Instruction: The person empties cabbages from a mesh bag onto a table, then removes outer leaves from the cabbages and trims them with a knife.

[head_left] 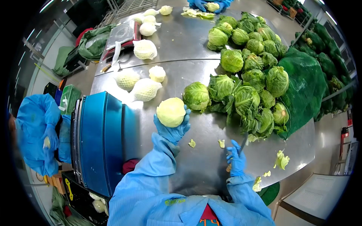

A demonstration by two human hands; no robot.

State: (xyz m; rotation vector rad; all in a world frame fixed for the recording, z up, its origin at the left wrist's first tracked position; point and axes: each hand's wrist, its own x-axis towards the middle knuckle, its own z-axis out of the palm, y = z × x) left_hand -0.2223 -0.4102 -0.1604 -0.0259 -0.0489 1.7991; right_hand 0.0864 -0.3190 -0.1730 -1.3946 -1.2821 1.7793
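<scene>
A pale, trimmed cabbage (171, 112) rests in my left hand (174, 130), whose gloved fingers wrap its underside and right side above the steel table (200, 158). My right hand (236, 162), also in a blue glove, is closed around a knife (244, 143) with its blade pointing up and away from me. Just beyond my left hand sits a green cabbage (196, 96) with its outer leaves on. Small leaf scraps (221, 143) lie between my two hands, and a torn leaf (281, 160) is farther right.
A pile of leafy cabbages (247, 86) covers the table's right side beside a green mesh sack (303, 90). Net-wrapped cabbages (146, 89) stand at left, near a scale (122, 35). A blue machine (101, 139) borders my left. Co-workers' gloved hands (211, 6) and blue gown (36, 128) appear.
</scene>
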